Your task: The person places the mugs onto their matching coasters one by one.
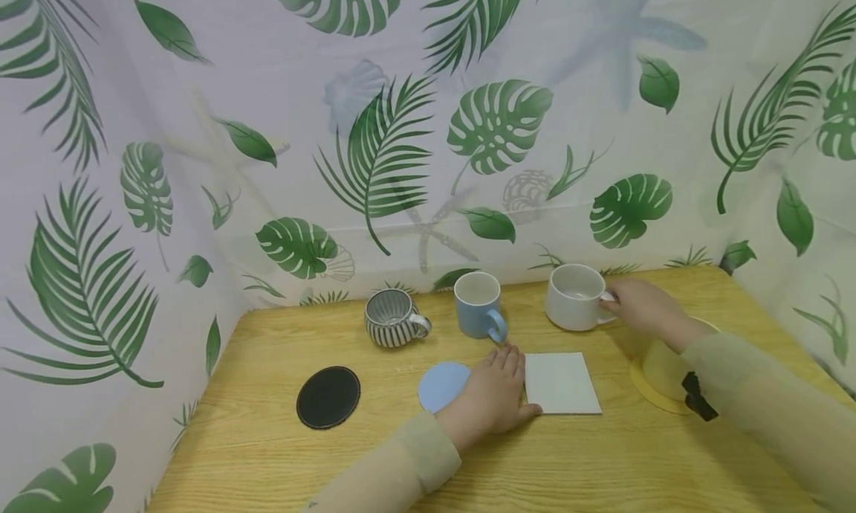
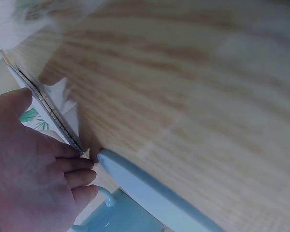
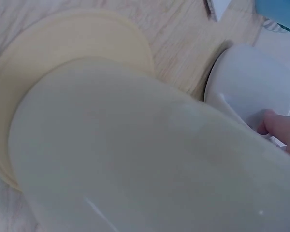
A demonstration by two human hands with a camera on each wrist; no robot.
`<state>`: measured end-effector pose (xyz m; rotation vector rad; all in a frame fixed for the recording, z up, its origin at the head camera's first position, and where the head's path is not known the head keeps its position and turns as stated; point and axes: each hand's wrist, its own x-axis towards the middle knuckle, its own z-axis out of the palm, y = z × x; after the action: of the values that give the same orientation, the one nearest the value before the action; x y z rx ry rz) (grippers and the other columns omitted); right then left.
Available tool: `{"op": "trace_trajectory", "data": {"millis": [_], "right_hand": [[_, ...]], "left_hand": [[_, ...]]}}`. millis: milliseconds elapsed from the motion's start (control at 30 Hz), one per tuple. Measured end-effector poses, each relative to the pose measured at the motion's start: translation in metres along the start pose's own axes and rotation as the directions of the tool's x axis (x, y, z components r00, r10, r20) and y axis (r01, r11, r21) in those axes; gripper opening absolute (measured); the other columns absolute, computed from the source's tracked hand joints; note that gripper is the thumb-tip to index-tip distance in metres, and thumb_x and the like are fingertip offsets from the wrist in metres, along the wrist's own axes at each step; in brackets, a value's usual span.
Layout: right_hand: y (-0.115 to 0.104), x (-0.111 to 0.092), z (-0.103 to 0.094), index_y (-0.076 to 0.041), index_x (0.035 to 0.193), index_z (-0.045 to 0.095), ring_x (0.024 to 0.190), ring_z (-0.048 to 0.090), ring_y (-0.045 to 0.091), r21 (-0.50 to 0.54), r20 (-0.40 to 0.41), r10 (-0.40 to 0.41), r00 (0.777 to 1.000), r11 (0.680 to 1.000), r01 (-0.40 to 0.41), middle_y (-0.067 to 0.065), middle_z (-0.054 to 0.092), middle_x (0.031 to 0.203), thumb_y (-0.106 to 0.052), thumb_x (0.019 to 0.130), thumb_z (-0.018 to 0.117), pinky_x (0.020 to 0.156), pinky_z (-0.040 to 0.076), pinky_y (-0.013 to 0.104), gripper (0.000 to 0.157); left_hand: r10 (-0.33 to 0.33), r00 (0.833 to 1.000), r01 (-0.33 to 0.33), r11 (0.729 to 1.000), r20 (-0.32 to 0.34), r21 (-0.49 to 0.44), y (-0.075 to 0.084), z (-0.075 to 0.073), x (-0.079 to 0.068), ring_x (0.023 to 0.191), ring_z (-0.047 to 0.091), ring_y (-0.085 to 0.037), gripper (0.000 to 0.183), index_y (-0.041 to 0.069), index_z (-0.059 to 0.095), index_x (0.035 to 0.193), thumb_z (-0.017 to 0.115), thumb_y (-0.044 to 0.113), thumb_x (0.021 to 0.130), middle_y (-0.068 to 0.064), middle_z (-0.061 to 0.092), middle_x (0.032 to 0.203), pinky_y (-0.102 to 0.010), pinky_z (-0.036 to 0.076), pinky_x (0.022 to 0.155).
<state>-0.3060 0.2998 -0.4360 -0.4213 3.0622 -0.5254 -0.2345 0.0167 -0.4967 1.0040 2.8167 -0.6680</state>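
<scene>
My right hand [image 1: 642, 308] pinches the handle of a plain white mug [image 1: 571, 305] near the back of the table; thumb and mug also show in the right wrist view. My left hand [image 1: 495, 390] lies with fingers extended at the left edge of a white square coaster [image 1: 563, 383], thumb by its near corner. In the left wrist view the coaster's edge [image 2: 53, 108] runs between thumb and fingertips. Partly under that hand in the head view is a round blue coaster [image 1: 441, 383]. A blue mug [image 1: 471, 320] stands just beyond the left fingertips.
Below the right forearm, a pale yellow mug [image 3: 111, 130] stands on a round yellow coaster [image 3: 82, 29]. To the left are a striped grey mug [image 1: 393, 331] and a round black coaster [image 1: 328, 398]. A leaf-print cloth [image 1: 401, 163] hangs behind the wooden table [image 1: 247, 461].
</scene>
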Motion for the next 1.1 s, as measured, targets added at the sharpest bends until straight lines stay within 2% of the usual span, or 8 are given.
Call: {"op": "trace_trajectory", "data": {"millis": [67, 167, 367, 500, 800, 1100], "right_hand": [[0.001, 0.001, 0.0, 0.002, 0.097, 0.067, 0.073, 0.053, 0.021, 0.033, 0.013, 0.011, 1.0, 0.999, -0.012, 0.008, 0.063, 0.08, -0.016, 0.105, 0.065, 0.064, 0.044, 0.035, 0.02], [0.004, 0.004, 0.0, 0.005, 0.099, 0.067, 0.072, 0.051, 0.02, 0.086, 0.027, 0.012, 1.0, 0.996, -0.014, 0.009, 0.061, 0.079, -0.016, 0.107, 0.063, 0.064, 0.042, 0.033, 0.023], [0.007, 0.01, -0.001, 0.014, 0.108, 0.065, 0.081, 0.06, 0.026, 0.158, 0.006, -0.042, 0.999, 0.987, 0.04, 0.021, 0.07, 0.094, -0.012, 0.109, 0.059, 0.07, 0.05, 0.037, 0.026], [0.004, 0.011, -0.004, 0.015, 0.11, 0.064, 0.091, 0.065, 0.031, 0.225, 0.011, -0.033, 0.999, 0.974, 0.029, 0.027, 0.071, 0.103, -0.011, 0.11, 0.056, 0.076, 0.054, 0.038, 0.028], [-0.003, 0.015, -0.003, 0.003, 0.087, 0.055, 0.083, 0.051, 0.022, 0.303, 0.006, 0.015, 1.0, 0.953, -0.016, 0.015, 0.058, 0.087, -0.01, 0.112, 0.045, 0.073, 0.044, 0.033, 0.03], [-0.012, 0.019, 0.001, 0.011, 0.107, 0.059, 0.094, 0.057, 0.03, 0.38, 0.01, 0.09, 0.996, 0.921, -0.087, 0.024, 0.064, 0.104, -0.02, 0.114, 0.038, 0.078, 0.047, 0.032, 0.038]], "left_hand": [[0.0, 1.0, 0.0, 1.0, -0.004, 0.001, 0.0, 0.0, 0.0, 0.164, 0.028, -0.015, 0.09, 0.012, 0.029, 0.169, 0.027, 0.076, 0.105, -0.002, 0.029, 0.176, -0.027, 0.026, 0.134], [0.0, 1.0, 0.0, 1.0, -0.006, 0.0, 0.0, 0.001, 0.0, 0.164, 0.028, -0.015, 0.091, 0.012, 0.029, 0.169, 0.028, 0.076, 0.105, -0.002, 0.029, 0.176, -0.027, 0.026, 0.133], [-0.005, 1.0, 0.005, 1.0, 0.006, -0.007, -0.001, -0.001, -0.002, 0.164, 0.028, -0.014, 0.09, 0.013, 0.029, 0.169, 0.028, 0.076, 0.105, -0.002, 0.029, 0.176, -0.027, 0.026, 0.133], [-0.003, 1.0, 0.004, 1.0, 0.004, -0.013, -0.001, -0.001, -0.002, 0.164, 0.027, -0.014, 0.09, 0.013, 0.028, 0.169, 0.028, 0.076, 0.105, -0.002, 0.028, 0.177, -0.027, 0.026, 0.134], [-0.001, 1.0, 0.001, 1.0, 0.006, -0.023, -0.002, 0.0, -0.001, 0.164, 0.026, -0.015, 0.09, 0.012, 0.027, 0.169, 0.026, 0.076, 0.105, -0.003, 0.027, 0.177, -0.027, 0.025, 0.134], [-0.003, 1.0, 0.003, 1.0, -0.007, -0.016, -0.001, 0.0, -0.002, 0.164, 0.027, -0.015, 0.09, 0.013, 0.028, 0.169, 0.027, 0.076, 0.105, -0.002, 0.028, 0.177, -0.027, 0.026, 0.134]]}}
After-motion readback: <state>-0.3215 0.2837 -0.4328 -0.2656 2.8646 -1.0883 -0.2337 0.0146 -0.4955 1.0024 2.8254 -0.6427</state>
